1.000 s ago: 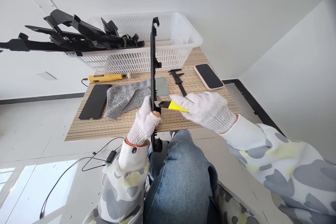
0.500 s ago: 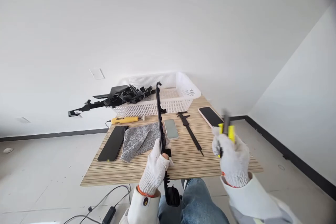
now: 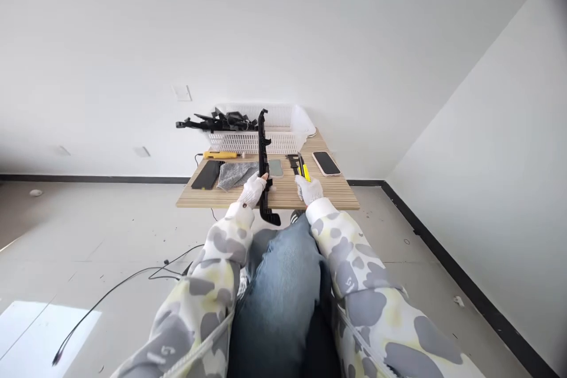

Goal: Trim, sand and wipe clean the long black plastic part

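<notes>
Head view, setting: A person in a camouflage-print top and jeans (image 3: 274, 283) sits at a low striped wooden table (image 3: 330, 194) against a white wall, with both arms stretched out.

Left hand: The gloved left hand (image 3: 253, 190) is clenched round a long black plastic rail (image 3: 262, 150) near its lower third.

Rail position: It stands on end at the table's near edge. Its hooked tip points to 12 o'clock and its foot hangs below the tabletop at 6. Held upright like this, one long edge seems turned toward the other hand.

Right hand: The gloved right hand (image 3: 309, 190), at 3 o'clock of the rail, grips a yellow-handled knife (image 3: 305, 171). The tool points toward 12 and is apart from the rail.

Back of table: A white basket (image 3: 283, 140) stands at 12 o'clock. Similar black parts (image 3: 221, 122) are piled over its rim toward 10, likely stock within arm's reach.

Left half: At 10 o'clock of the left hand lie a grey cloth (image 3: 234, 174), a dark tablet (image 3: 207, 175) and a yellow rotary tool (image 3: 220, 155).

Right half: A small grey phone (image 3: 275, 168) lies just beside the rail. A black caliper (image 3: 292, 161) is at 12 o'clock of the right hand and a pink-cased phone (image 3: 326, 163) at 2.

Floor: A black cable (image 3: 133, 276) trails toward 8 o'clock.
</notes>
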A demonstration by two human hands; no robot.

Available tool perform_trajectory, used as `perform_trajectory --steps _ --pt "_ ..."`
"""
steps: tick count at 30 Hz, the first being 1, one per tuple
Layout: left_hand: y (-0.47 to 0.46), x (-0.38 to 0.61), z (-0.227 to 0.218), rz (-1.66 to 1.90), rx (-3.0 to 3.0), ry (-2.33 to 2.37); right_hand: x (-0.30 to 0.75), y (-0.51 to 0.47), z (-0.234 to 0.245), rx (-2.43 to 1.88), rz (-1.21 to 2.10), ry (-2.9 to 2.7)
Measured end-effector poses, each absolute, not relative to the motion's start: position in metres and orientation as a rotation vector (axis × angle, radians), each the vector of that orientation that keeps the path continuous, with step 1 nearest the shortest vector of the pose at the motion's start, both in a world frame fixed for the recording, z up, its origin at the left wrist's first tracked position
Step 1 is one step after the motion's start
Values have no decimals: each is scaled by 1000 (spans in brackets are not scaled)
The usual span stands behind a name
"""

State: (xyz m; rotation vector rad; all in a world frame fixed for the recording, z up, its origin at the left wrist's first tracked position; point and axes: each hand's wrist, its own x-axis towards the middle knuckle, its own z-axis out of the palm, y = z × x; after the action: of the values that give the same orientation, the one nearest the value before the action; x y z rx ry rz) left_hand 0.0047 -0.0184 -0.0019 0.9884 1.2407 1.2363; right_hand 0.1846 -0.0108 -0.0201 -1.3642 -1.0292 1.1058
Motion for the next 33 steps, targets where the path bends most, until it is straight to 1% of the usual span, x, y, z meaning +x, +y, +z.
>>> perform_trajectory --steps 4,13,21,33 --pt "-11 5 -6 1233 871 1202 187 -12 -24 -1334 1167 -959" --pt "16 2 -13 1169 729 948 198 8 -29 -1248 1343 -890" --pt "26 20 -15 1227 646 875 201 5 -25 -1187 1346 -799" --pt "28 21 -19 1285 621 1011 191 4 -24 -1042 1272 -743"
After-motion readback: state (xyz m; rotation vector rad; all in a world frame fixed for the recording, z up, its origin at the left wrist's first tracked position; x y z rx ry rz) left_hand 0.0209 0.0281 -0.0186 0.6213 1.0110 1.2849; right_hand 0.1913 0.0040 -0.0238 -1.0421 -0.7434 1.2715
